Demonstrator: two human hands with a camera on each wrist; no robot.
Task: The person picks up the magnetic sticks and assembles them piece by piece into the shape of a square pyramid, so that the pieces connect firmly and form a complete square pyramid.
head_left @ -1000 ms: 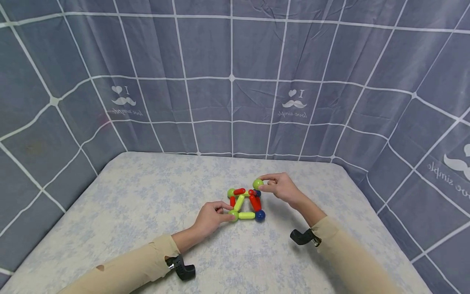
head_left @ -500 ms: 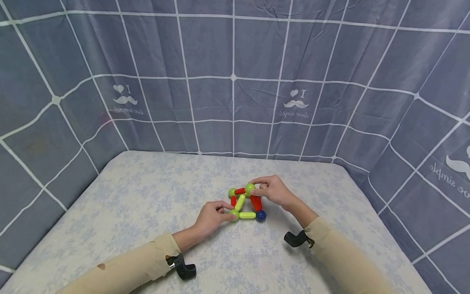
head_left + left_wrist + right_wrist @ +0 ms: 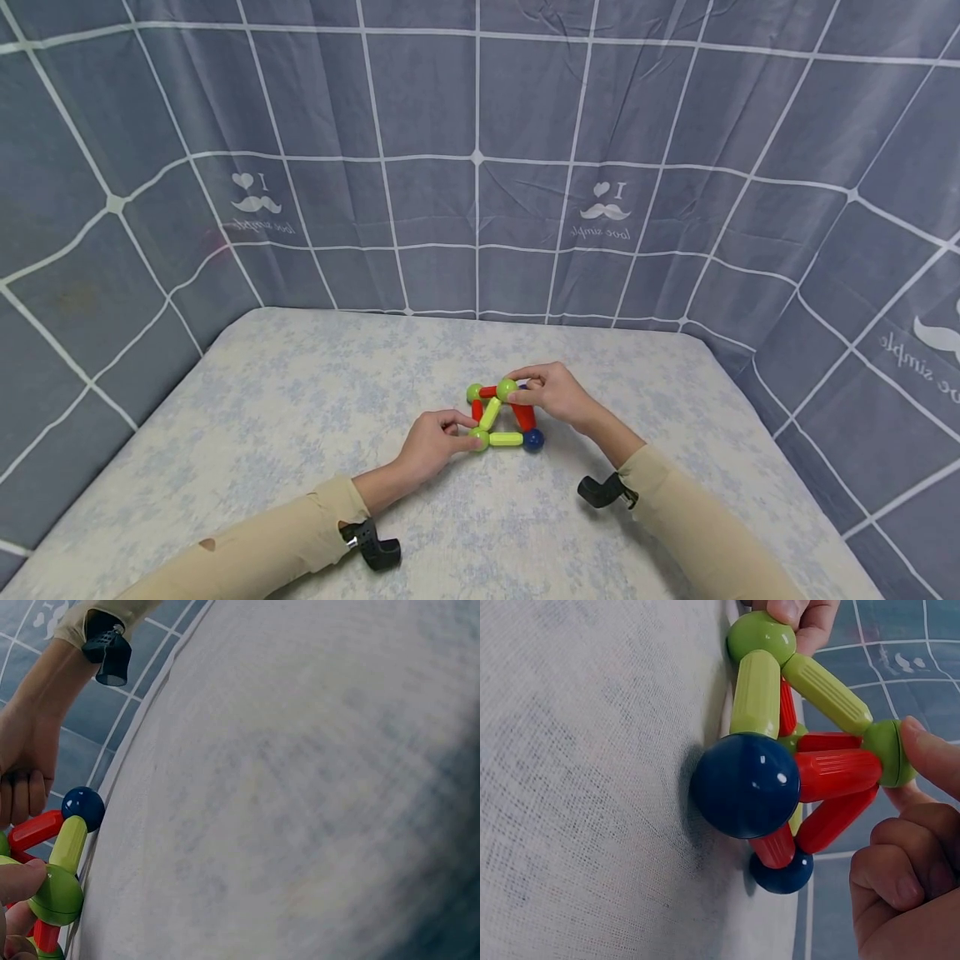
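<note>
A pyramid of toy rods and balls stands on the table, red rods (image 3: 838,775) and yellow-green rods (image 3: 756,694) joining its balls. My left hand (image 3: 429,444) pinches the green ball (image 3: 480,438) at its near left corner. Between thumb and forefinger, my right hand (image 3: 558,396) holds another green ball (image 3: 889,754) at the top, where several rods meet it; its other fingers are curled in. The near right corner is a blue ball (image 3: 746,786), with a second blue ball (image 3: 782,874) behind. At the far left corner sits a green ball (image 3: 475,392).
A pale, blue-patterned cloth (image 3: 315,375) covers the table. Grey-blue curtains (image 3: 420,200) with white grid lines enclose its back and sides. Each sleeve carries a black wrist camera, one on the left (image 3: 375,550) and one on the right (image 3: 600,492).
My right hand has moved left and slightly down, bringing its green ball onto the upper rod ends. The left hand keeps its pinch on the corner ball.
</note>
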